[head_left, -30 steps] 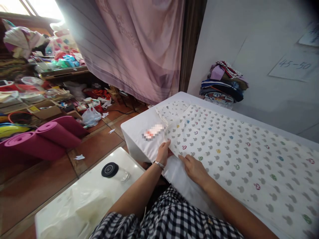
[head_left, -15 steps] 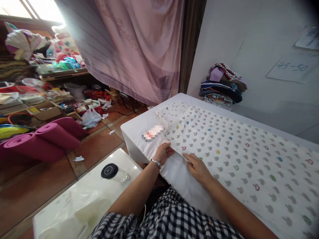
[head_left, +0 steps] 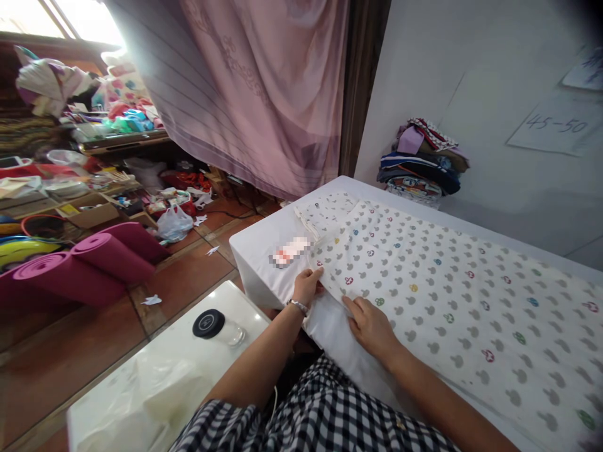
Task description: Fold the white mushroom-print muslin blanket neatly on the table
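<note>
A long white cloth point(head_left: 424, 295) printed with grey and coloured shapes lies spread over a white-covered table. My left hand point(head_left: 307, 285), with a silver bracelet on its wrist, is closed on the near left corner of this cloth, thumb on top. A short way to the right, my right hand point(head_left: 370, 320) is closed on the near edge of the same cloth, fingertips partly hidden. Just beyond my left hand lies a small blurred-out item point(head_left: 289, 252). Behind it, a folded piece of cloth with a finer print point(head_left: 327, 210) rests at the far end.
A low white table point(head_left: 179, 351) at my left bears a black-lidded clear jar point(head_left: 210, 323) and a plastic bag point(head_left: 151, 395). Folded clothes point(head_left: 419, 160) are stacked by the wall. Rolled pink mats point(head_left: 89, 263) and boxes crowd the floor; a pink curtain point(head_left: 277, 81) hangs ahead.
My left hand has turned slightly, its thumb now over the cloth's corner. My right hand has shifted a little left and down along the edge. The cloth is almost unmoved.
</note>
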The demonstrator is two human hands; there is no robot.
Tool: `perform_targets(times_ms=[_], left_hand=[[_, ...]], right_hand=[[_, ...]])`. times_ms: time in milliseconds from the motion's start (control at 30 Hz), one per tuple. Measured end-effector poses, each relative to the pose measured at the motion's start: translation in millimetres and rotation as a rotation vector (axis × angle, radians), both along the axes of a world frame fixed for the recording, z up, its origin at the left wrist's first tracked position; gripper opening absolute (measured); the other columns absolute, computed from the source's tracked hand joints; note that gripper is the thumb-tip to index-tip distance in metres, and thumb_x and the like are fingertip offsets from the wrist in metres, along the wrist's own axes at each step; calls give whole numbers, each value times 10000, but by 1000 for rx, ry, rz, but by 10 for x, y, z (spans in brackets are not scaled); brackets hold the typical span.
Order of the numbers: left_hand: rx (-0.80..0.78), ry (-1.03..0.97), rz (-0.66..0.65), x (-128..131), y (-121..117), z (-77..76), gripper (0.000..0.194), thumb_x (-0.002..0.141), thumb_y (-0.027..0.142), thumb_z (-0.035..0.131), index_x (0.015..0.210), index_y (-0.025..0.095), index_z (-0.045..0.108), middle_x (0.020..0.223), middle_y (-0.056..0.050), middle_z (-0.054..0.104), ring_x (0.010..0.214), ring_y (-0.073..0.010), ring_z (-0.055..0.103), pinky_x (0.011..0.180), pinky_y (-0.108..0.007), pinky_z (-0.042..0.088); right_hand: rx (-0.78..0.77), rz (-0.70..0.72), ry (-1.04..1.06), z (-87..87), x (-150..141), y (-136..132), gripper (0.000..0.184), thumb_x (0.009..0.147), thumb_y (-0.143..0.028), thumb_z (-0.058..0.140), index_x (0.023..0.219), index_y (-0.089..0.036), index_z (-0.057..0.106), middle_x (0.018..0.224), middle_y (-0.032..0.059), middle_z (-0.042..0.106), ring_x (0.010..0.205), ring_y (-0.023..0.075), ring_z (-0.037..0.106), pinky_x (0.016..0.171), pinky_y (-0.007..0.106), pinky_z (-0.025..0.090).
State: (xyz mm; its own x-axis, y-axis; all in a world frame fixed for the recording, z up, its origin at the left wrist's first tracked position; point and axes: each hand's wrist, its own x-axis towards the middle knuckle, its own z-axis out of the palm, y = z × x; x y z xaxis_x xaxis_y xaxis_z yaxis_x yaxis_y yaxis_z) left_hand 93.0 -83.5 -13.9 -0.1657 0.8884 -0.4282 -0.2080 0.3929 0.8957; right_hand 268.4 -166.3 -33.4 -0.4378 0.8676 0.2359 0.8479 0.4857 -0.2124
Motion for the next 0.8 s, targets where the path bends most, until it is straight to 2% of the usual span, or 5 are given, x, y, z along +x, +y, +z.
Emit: perform_targets(times_ms=[200,433,600,800], left_hand=[[72,305,-32,-55,36,-9,317,679,367,639,542,194,411,420,39,476,422,-121,521,395,-207,403],[60,342,-44,-97,76,-7,291,692,342,608,536,194,411,445,33,500,442,-135,550,424,-227,437],[30,226,-14,-99,141,4,243,718,259,608,558,189,439,438,35,503,405,-115,521,418,-220,442],[-80,-138,16,-102,264,12,98,712,136,614,699,167,522,528,7,574,439,-112,544,416,-208,458]], right_hand=[[121,-61,-86,-127,141,-88,392,849,-104,382,1219,-144,504,871,80,559,786,187,522,681,293,452],[176,-102,-156,-170,499,-334,438,815,-27,350,1206,-131,517,914,87,571,788,190,526,663,300,454],[225,-196,-168,-296,965,-632,482,791,-15,333,1208,-167,520,943,81,580,777,183,539,647,301,459],[301,-318,-130,-433,1588,-1035,557,763,-38,334,1239,-261,518,987,53,616,833,197,583,693,311,488]])
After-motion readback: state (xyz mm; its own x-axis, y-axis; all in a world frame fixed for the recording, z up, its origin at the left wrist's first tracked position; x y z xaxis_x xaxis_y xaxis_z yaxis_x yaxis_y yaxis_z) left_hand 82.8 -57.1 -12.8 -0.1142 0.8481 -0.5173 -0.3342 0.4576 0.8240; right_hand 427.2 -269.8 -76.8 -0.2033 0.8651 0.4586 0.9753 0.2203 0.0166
